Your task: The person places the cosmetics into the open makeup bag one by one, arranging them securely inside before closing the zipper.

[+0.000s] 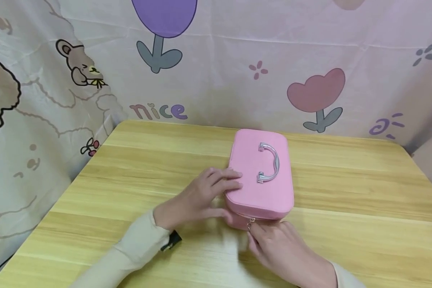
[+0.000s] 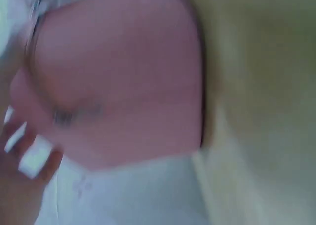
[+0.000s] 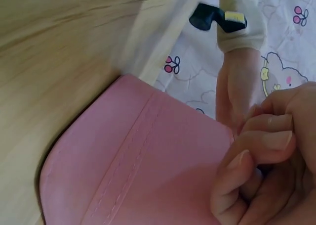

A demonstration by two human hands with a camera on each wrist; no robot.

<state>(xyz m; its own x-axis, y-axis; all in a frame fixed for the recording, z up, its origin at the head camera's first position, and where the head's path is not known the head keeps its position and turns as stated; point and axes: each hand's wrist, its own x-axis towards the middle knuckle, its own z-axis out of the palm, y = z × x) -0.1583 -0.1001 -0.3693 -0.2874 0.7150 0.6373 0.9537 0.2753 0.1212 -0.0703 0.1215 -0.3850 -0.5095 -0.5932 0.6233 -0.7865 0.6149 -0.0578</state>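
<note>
A pink zip-up case (image 1: 259, 172) with a silver carrying handle (image 1: 275, 162) lies on the table, lid facing up. My left hand (image 1: 205, 196) rests its fairly straight fingers on the lid's left edge, thumb near the front left corner. At the front side, my right hand (image 1: 282, 248) pinches a small metal zipper pull (image 1: 251, 223) between curled fingers. The left wrist view is blurred but shows the case's pink side (image 2: 128, 106) and spread fingers beside it. Curled fingers (image 3: 261, 146) sit by the case's stitched side (image 3: 148, 160) in the right wrist view.
The wooden table (image 1: 345, 240) extends around the case on all sides. Behind it hangs a printed cloth (image 1: 216, 68) that meets the table's back edge. A black wrist device (image 1: 171, 241) is at the left sleeve.
</note>
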